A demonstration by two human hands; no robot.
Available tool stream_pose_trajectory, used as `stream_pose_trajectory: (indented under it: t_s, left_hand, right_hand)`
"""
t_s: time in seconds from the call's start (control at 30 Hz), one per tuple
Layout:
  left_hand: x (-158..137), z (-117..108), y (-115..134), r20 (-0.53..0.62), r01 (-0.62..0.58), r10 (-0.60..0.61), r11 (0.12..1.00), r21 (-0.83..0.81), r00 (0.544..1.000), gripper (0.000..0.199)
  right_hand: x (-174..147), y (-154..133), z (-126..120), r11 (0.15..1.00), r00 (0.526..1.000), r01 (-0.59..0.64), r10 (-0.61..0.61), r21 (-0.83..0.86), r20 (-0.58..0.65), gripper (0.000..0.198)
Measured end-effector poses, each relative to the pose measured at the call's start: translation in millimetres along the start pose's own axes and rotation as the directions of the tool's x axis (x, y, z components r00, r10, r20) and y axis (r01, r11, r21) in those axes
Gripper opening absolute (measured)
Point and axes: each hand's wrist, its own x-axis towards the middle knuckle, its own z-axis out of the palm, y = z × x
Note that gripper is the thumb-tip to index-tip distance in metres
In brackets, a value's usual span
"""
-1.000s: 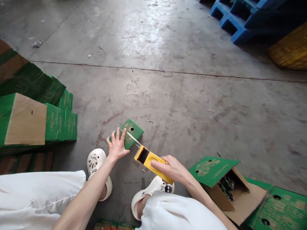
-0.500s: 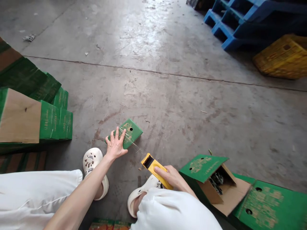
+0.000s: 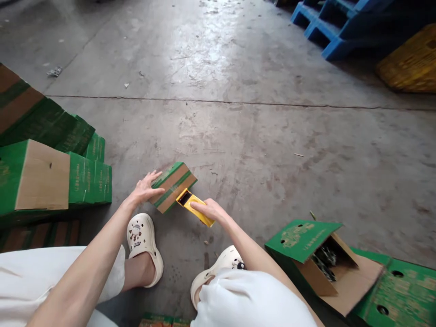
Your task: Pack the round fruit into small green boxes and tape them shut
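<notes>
Yellow handheld tape dispenser (image 3: pixel 195 209) sits in right hand (image 3: pixel 211 210), fingers wrapped round it, thumb on the upper face, front end right at the near edge of a small green-and-brown striped carton (image 3: pixel 173 182). Left hand (image 3: pixel 145 188) splayed, no full grip, thumb and fingertips over the carton's left end; can't tell how firmly they touch. Carton is on the concrete floor (image 3: pixel 255 159), just beyond and between two white clogs (image 3: pixel 141 234); can't tell if it's flat or tipped. Step looks like taping across the striped face, dispenser up against the carton; can't make out the strip itself. Next move probably calls for left hand bracing the carton while the right keeps the dispenser's front end tight to the cardboard. Farther out: right side, green carton with raised flap (image 3: pixel 303 238), dark contents unclear, beside a green carton with round holes (image 3: pixel 405 284); left side, green carton stack (image 3: pixel 81 177). Far right, blue pallets (image 3: pixel 332 34) and a yellow crate (image 3: pixel 412 59), cut off, blurred.
</notes>
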Motion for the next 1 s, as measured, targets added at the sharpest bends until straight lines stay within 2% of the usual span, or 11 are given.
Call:
stream_pose_trajectory:
  t_s: [0.07,0.23,0.33,0.43,0.57,0.7,0.77,0.87,0.93,1.0]
  left_hand:
    - [-6,4,9,-0.118,-0.005,0.018,0.994,0.111,0.993,0.086]
    - [-26,40,50,-0.167,0.087,-0.018,0.905,0.416,0.986,0.133]
    - [-29,47,59,-0.221,0.143,-0.038,0.863,0.484,0.975,0.123]
    - [-29,42,61,-0.214,0.161,-0.068,0.876,0.455,0.974,0.112]
    - [-36,42,73,-0.174,0.153,-0.092,0.912,0.38,0.981,0.114]
    - [-56,69,102,-0.059,0.146,-0.136,0.961,0.233,0.989,0.126]
    - [-68,90,117,-0.029,0.144,-0.141,0.97,0.198,0.99,0.123]
    - [-82,113,131,-0.059,0.112,-0.102,0.968,0.225,0.993,0.112]
    - [-85,116,132,-0.054,0.094,-0.083,0.966,0.24,0.995,0.111]
    - [-80,109,126,-0.017,0.083,-0.081,0.969,0.232,0.997,0.115]
  right_hand:
    - [4,-14,1,0.999,1.0,0.025,-0.026,0.047,0.013,0.053]
    - [9,-24,6,0.997,0.998,0.06,-0.06,0.041,-0.004,0.056]
    - [7,-23,9,0.998,0.998,0.056,-0.055,0.03,-0.023,0.056]
    - [0,-21,7,0.997,0.997,0.074,-0.073,0.015,-0.035,0.055]
    - [-23,-9,-14,0.992,0.991,0.126,-0.125,0.009,-0.037,0.058]
    - [-52,20,-39,0.997,0.997,0.067,-0.068,-0.037,-0.027,0.058]
    - [-64,38,-43,0.999,0.999,0.029,-0.029,-0.027,-0.018,0.058]
    - [-79,64,-37,0.999,1.0,0.002,-0.003,0.043,0.004,0.057]
    - [-91,81,-32,0.997,1.0,0.014,-0.015,0.073,0.014,0.055]
    - [-108,99,-30,0.998,1.0,0.007,-0.006,0.056,-0.011,0.054]
